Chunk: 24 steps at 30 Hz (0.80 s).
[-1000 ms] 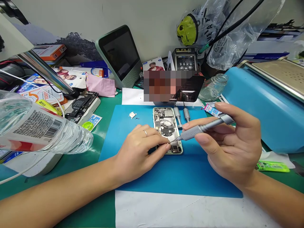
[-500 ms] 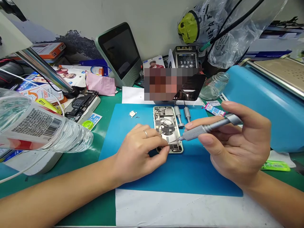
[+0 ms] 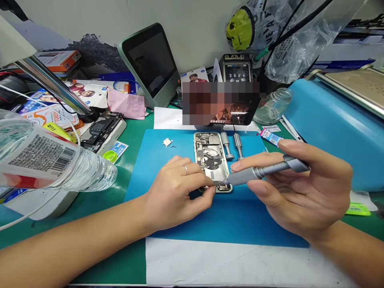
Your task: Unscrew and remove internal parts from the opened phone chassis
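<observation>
An opened phone (image 3: 213,154) lies on the blue mat (image 3: 234,224), its inner parts exposed. My left hand (image 3: 177,192) rests over the phone's lower left corner, thumb and forefinger pinched together; whatever they pinch is too small to make out. In my right hand (image 3: 309,196) is a slim grey screwdriver (image 3: 244,176), held at a slant between the fingers and thumb. Its thin tip points left, close to my left fingertips above the phone's lower end. A small silvery metal part (image 3: 167,142) sits on the mat's upper left, with tiny dark pieces beside it.
Two more grey screwdrivers (image 3: 227,146) lie right of the phone. Behind stand a propped screen (image 3: 232,106), a glass jar (image 3: 274,106) and a tablet-like display (image 3: 151,60). A water bottle (image 3: 60,156) and another opened phone (image 3: 102,130) are left; a blue machine (image 3: 318,144) is right.
My right hand has shifted slightly right and down, and the screwdriver tip sits a little lower, near the left fingertips. My left hand keeps its pinch in nearly the same place.
</observation>
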Each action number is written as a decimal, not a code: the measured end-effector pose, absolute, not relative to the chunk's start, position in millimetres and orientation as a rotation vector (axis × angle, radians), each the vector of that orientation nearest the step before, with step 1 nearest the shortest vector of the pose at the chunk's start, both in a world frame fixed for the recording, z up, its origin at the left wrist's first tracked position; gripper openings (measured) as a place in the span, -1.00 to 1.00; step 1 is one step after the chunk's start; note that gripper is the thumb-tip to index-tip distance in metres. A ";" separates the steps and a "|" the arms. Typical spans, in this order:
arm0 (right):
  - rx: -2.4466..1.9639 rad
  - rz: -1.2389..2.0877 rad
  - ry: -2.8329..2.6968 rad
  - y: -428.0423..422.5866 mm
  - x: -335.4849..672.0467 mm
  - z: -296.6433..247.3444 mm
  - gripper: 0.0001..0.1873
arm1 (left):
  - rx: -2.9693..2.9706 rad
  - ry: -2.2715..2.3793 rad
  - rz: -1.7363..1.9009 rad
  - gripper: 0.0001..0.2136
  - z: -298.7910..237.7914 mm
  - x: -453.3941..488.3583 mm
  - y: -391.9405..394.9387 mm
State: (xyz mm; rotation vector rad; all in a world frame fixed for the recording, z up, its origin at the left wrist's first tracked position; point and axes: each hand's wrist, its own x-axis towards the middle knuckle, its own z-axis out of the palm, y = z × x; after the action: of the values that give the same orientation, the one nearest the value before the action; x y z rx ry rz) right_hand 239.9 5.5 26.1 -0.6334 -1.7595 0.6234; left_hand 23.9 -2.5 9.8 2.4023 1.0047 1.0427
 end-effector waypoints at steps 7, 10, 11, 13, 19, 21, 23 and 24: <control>-0.496 0.527 -1.848 12.4 238.1 28.2 -0.32 | 2.403 0.996 1.055 -0.91 9.0 24.0 -1.7; -0.513 0.545 -1.836 12.5 237.9 28.2 -0.32 | 2.407 0.994 1.051 -0.91 8.8 23.9 -2.2; -0.519 0.549 -1.837 12.2 238.1 28.1 -0.32 | 2.408 0.994 1.052 -0.90 8.7 23.9 -2.4; -0.519 0.552 -1.840 11.8 238.8 27.4 -0.32 | 2.406 0.995 1.051 -0.90 8.6 23.7 -2.4; -0.537 0.548 -1.830 11.5 238.6 26.2 -0.33 | 2.384 1.006 1.025 -0.93 7.6 22.4 -1.8; -0.561 0.530 -1.834 11.7 237.4 27.0 -0.35 | 2.371 1.022 1.015 -0.94 7.1 22.0 -2.1; -0.588 0.508 -1.827 12.4 237.3 27.5 -0.37 | 2.355 1.055 0.989 -0.91 6.8 22.0 -2.2; -0.604 0.500 -1.818 13.0 238.0 27.3 -0.37 | 2.347 1.074 0.972 -0.90 6.9 22.1 -2.1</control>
State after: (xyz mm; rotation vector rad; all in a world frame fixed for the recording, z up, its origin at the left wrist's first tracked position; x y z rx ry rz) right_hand 238.0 13.0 27.3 -0.6038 -1.8184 0.5005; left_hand 22.1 -2.1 6.9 2.3473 1.0742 0.9719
